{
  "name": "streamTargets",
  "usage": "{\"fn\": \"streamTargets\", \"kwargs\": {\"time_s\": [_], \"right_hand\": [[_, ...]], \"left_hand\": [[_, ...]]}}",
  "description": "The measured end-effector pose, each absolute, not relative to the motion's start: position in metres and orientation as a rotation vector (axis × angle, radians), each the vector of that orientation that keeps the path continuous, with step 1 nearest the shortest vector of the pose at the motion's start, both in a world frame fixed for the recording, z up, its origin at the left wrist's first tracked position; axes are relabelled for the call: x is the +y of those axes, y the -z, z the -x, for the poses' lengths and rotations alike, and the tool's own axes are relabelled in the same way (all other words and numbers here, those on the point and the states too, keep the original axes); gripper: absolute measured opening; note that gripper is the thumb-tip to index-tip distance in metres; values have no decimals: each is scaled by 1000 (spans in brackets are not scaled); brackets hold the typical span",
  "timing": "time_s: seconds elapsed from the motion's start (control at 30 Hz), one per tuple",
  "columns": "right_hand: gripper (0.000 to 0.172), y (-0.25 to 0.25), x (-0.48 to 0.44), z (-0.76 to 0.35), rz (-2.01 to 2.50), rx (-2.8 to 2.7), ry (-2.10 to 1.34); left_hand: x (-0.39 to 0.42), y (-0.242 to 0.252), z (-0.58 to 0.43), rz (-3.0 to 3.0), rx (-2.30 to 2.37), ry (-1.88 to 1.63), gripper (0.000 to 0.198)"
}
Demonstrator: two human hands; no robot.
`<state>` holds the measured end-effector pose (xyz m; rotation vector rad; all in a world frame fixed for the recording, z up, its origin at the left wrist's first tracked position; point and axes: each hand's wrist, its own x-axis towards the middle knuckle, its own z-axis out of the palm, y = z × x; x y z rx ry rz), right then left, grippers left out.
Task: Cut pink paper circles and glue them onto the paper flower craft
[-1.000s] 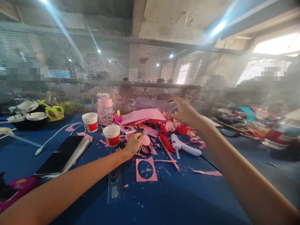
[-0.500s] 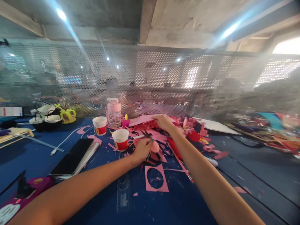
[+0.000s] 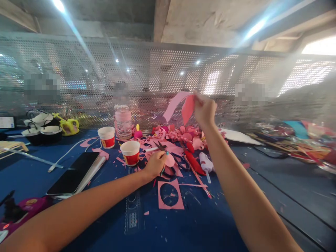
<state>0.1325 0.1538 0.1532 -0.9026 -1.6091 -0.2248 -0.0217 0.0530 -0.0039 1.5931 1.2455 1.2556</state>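
My left hand (image 3: 155,164) is closed around a pair of scissors (image 3: 160,145), whose dark blades point up and away, slightly apart. A pink paper disc (image 3: 170,160) shows beside its fingertips; whether those fingers touch it I cannot tell. Raised above the heap, my right hand (image 3: 206,109) pinches pink paper (image 3: 175,105): a curved pale strip and a deeper pink piece (image 3: 188,109) hang from it. Under and behind both hands spreads a heap of pink paper scraps (image 3: 181,133). Nearer me lies a pink square with a round hole (image 3: 171,206).
Two red-and-white paper cups (image 3: 130,154) stand left of the scissors, with a pink-lidded bottle (image 3: 123,122) behind. A phone (image 3: 75,173) and a clear stencil ruler (image 3: 133,217) lie nearer. A glue gun (image 3: 206,162) rests under my right forearm. A perforated screen (image 3: 162,80) closes off the back.
My right hand has lifted off the heap and carried pink paper up, uncovering scraps and the glue gun. My left hand still grips the scissors. The view has shifted slightly.
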Motion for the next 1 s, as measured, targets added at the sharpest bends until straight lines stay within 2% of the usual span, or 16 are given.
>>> {"fn": "streamTargets", "kwargs": {"time_s": [0.37, 0.57, 0.8, 0.9, 1.0], "right_hand": [[42, -167, 138, -143, 953, -1553, 415], [39, -167, 132, -136, 911, -1615, 379], [45, -157, 143, -131, 885, -1769, 369], [45, -141, 163, -134, 994, -1945, 371], [41, -119, 178, -137, 1288, -2144, 475]], "left_hand": [[53, 4, 22, -1631, 1260, -1253, 27], [53, 4, 22, -1636, 1261, -1256, 27], [52, 4, 22, -1616, 1244, -1241, 29], [52, 4, 21, -1593, 1245, -1238, 28], [52, 4, 20, -1566, 1248, -1226, 28]]}}
